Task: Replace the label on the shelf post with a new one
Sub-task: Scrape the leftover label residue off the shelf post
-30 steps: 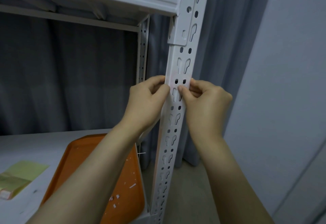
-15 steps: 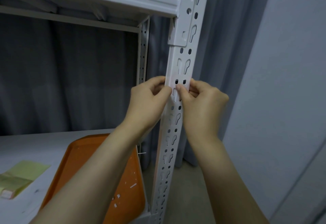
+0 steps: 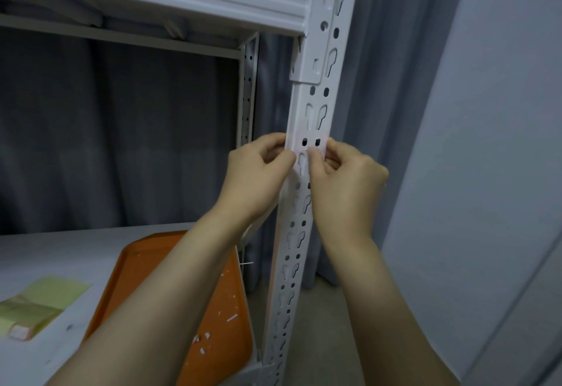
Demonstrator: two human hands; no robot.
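Left hand (image 3: 258, 172) and right hand (image 3: 345, 180) pinch the pale label (image 3: 293, 142) on the shelf post (image 3: 301, 96); an orange tray (image 3: 137, 279) and yellow sheet (image 3: 45, 297) lie on the grey surface (image 3: 60, 252), curtains (image 3: 121, 142) behind.

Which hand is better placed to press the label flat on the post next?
Right, probably: the right hand has its thumb on the label on the front of the post, while the left hand grips only the left edge.
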